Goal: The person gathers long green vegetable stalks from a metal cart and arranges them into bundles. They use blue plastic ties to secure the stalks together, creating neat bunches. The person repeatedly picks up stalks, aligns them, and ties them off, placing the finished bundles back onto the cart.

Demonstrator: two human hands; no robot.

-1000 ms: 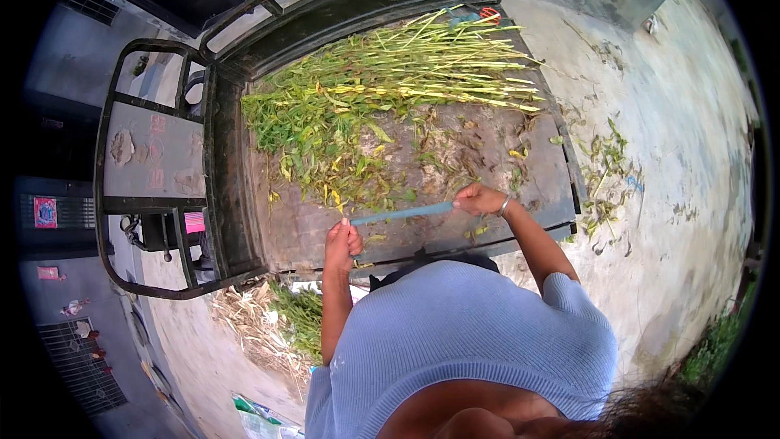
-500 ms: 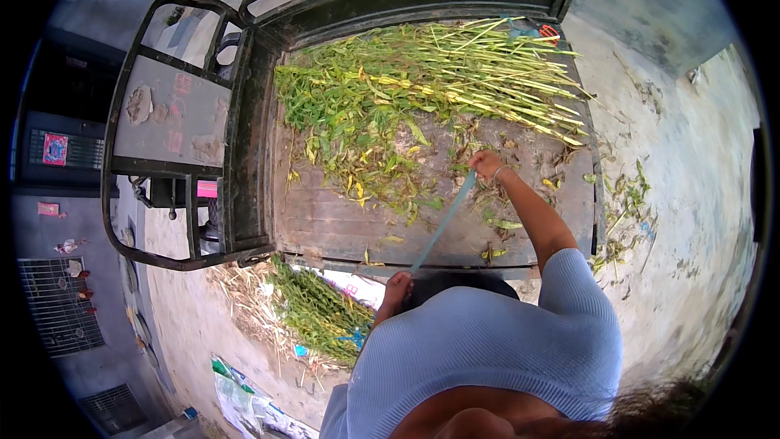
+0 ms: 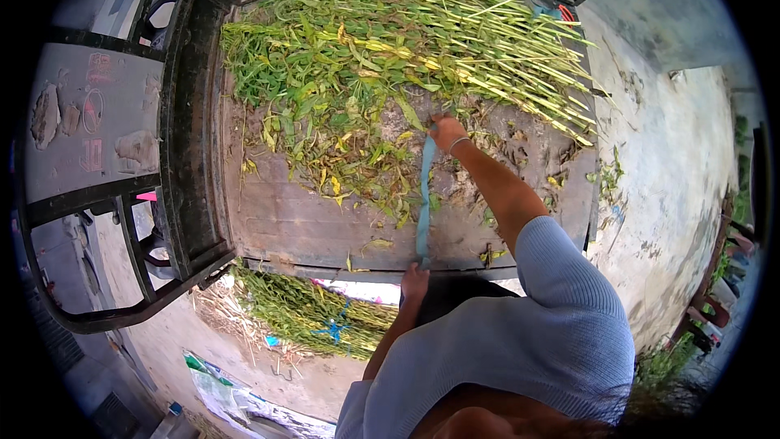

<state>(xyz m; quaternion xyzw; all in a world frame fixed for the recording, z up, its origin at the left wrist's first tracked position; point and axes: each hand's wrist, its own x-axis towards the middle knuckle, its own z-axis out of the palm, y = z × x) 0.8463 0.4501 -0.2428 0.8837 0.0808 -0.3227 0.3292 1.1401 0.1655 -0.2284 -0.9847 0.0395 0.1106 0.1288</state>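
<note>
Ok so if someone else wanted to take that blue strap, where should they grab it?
Probably mid-length: the blue strap is stretched flat over the cart bed, its ends taken by the right hand and left hand. Come from above, pinching across its narrow width.

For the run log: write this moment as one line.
left hand: holds strap end at bed edge | right hand: holds blue strap by green stalks | cart bed: littered

Blue strap [image 3: 424,199]: was lying crosswise, now runs lengthwise over the cart bed [image 3: 284,219]. My right hand [image 3: 445,132]: reached forward to the green stalks [image 3: 390,41]. My left hand [image 3: 414,283]: drawn back to the bed's near edge
</note>
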